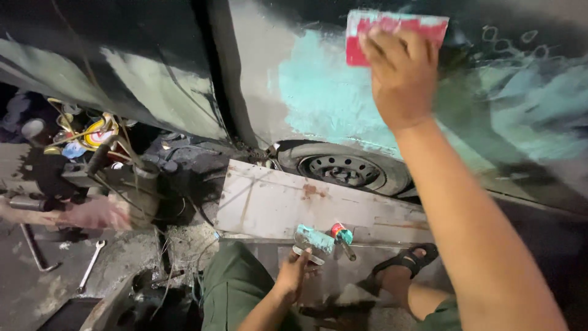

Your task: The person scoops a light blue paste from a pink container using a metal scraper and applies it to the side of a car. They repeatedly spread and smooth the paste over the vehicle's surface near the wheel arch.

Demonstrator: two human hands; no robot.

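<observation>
Head view: right hand (401,76) presses flat on a red spreader (392,34), fingers laid over its lower half, clamped against the car body panel (294,86); the hand covers most of the spreader, so only the top strip and the left edge show. Left hand (294,273) sits low, palm up, fingers curled loosely around a small board (313,242) loaded with teal filler; the grip is closed on it, though the underside of the board is hidden by the fingers.

A patch of the same teal filler (324,92) is spread on the panel just left of and below the spreader. A red-capped tube or tool (342,236) lies just beside the board; its far end is hard to make out.

Right arm reaches up and forward, elbow cut off at the lower right edge. Left forearm rises from the bottom edge, bent over a green-trousered knee (236,285).

Below the panel, a wheel (343,168) is half hidden behind a flat whitish sheet (275,202). A sandalled foot (407,260) rests at the sheet's edge. A wrench (90,263) lies on the dirty floor at left; the clutter of tools (92,138) above it is too dark and blurred to sort
</observation>
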